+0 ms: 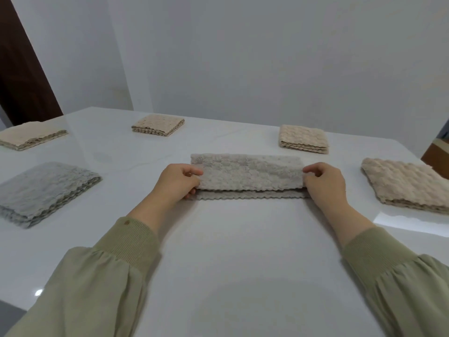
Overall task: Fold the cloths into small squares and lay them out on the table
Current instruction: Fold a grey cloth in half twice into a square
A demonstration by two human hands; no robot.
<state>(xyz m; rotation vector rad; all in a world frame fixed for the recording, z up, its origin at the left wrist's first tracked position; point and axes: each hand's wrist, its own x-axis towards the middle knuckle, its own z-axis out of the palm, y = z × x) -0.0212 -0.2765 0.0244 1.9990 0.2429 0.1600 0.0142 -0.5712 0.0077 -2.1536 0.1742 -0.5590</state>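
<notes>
Left hand [178, 182] and right hand [324, 182] pinch the grey cloth [246, 175] ends, top layer between them — uneven pull skews the edges — crooked square.

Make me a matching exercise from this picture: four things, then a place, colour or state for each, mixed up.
1 grey folded square
2 long cloth
3 left hand
4 left sleeve

a olive green
b pinches the long cloth's left end
c held at both ends
d lies untouched at the table's left

Pairs: 1-d, 2-c, 3-b, 4-a
</notes>
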